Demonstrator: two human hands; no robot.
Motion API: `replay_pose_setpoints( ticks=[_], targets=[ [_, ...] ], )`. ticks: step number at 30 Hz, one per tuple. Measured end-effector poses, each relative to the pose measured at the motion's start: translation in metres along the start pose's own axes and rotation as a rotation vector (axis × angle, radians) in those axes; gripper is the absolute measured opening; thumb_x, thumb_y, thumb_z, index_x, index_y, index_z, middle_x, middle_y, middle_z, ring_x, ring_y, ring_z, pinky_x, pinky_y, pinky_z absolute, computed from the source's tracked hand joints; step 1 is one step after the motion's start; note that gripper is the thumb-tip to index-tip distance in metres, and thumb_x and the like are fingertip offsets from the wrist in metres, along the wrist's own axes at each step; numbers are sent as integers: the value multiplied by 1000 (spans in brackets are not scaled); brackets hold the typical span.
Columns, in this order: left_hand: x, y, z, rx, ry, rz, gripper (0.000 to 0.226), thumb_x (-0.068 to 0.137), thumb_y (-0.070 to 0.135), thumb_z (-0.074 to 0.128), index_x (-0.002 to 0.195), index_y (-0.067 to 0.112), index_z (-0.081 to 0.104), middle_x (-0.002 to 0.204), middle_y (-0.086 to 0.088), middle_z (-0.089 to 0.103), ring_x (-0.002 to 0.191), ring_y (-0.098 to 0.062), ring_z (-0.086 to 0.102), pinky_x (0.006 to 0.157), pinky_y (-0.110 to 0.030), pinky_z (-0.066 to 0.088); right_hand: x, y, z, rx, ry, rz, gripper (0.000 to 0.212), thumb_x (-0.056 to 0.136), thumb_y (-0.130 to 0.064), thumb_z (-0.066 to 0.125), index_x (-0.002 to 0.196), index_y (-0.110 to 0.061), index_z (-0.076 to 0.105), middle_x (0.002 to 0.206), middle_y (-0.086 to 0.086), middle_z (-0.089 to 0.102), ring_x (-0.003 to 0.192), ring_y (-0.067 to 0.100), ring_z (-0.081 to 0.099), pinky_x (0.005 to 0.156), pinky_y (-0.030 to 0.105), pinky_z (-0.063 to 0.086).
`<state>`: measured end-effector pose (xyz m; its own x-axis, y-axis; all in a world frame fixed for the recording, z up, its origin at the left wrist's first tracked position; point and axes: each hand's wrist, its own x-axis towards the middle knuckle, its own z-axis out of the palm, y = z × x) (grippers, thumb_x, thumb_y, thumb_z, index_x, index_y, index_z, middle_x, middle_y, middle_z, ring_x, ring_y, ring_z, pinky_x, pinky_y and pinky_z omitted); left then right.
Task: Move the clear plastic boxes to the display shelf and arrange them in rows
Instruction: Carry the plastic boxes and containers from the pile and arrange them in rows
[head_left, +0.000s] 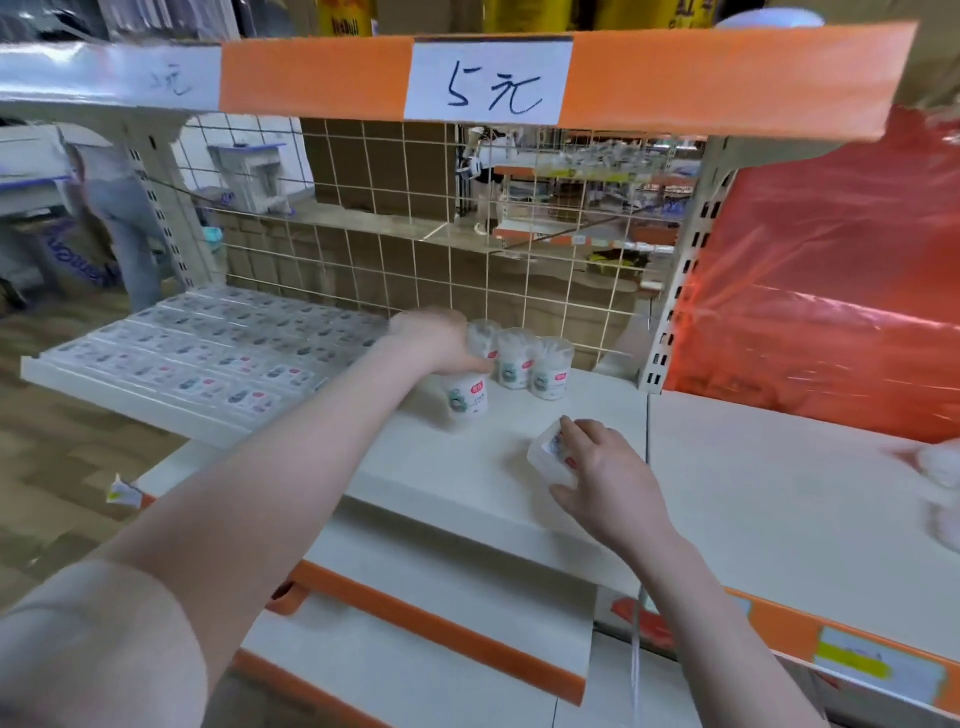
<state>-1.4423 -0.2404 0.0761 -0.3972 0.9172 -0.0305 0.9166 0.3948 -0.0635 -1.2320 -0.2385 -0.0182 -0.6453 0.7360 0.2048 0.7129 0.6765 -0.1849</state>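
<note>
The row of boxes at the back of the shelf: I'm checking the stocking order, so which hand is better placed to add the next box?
Left, probably. The left hand already grips a box beside the back row; the right hand holds its box nearer the shelf front.

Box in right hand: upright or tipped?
Tipped. The clear plastic box in the right hand leans with its label facing up-left, above the shelf; the three boxes by the wire grid stand upright.
</note>
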Motion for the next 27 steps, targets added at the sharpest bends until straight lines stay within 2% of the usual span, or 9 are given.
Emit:
replay_pose_setpoints(
  ticks=[3, 5, 8, 11, 14, 23, 27],
  targets=[
    [26, 3, 6, -6, -34, -7, 56, 82, 64, 52, 98, 10, 57, 87, -4, 56, 81, -23, 56, 65, -26, 42, 22, 3, 7, -12, -16, -9, 65, 84, -28, 56, 142, -16, 30, 135, 0, 42, 119, 21, 41, 89, 25, 36],
    [38, 3, 11, -2, -16, 0, 48, 83, 62, 52, 89, 15, 52, 80, -1, 51, 78, -22, 53, 66, -26, 40, 31, 4, 11, -6, -40, -12, 65, 84, -28, 56, 142, -16, 30, 135, 0, 42, 120, 21, 40, 90, 25, 36],
    [55, 0, 15, -14, 14, 30, 46, 83, 61, 53, 85, 15, 50, 79, -1, 50, 79, -23, 52, 66, -26, 38, 44, 6, 17, -3, -72, -25, 66, 84, -29, 57, 143, -16, 29, 137, 0, 41, 122, 21, 39, 94, 27, 37],
    [66, -1, 21, -5, 22, 71, 48, 84, 60, 52, 85, 12, 53, 73, 0, 50, 77, -23, 53, 55, -25, 34, 50, 7, 22, -11, -85, -8, 63, 85, -31, 58, 140, -16, 31, 136, 0, 41, 122, 21, 39, 93, 27, 38],
    [79, -4, 27, 16, 56, 113, 50, 84, 61, 52, 81, 12, 51, 66, 2, 45, 72, -22, 52, 53, -26, 31, 56, 4, 26, -13, -95, 7, 62, 86, -32, 59, 140, -17, 31, 136, -1, 40, 122, 21, 38, 94, 29, 39],
    [101, -15, 36, 51, 115, 175, 50, 83, 62, 54, 79, 13, 51, 64, 2, 44, 71, -21, 50, 51, -23, 26, 71, -12, 34, 5, -56, 56, 68, 86, -27, 58, 145, -18, 24, 139, -2, 38, 123, 20, 38, 93, 27, 39],
    [107, -18, 43, 44, 126, 198, 52, 83, 61, 55, 66, 12, 43, 66, 2, 45, 72, -21, 50, 58, -25, 30, 75, -18, 38, 17, -56, 80, 69, 85, -30, 58, 144, -19, 26, 139, -3, 38, 123, 20, 38, 91, 27, 39]
  ],
)
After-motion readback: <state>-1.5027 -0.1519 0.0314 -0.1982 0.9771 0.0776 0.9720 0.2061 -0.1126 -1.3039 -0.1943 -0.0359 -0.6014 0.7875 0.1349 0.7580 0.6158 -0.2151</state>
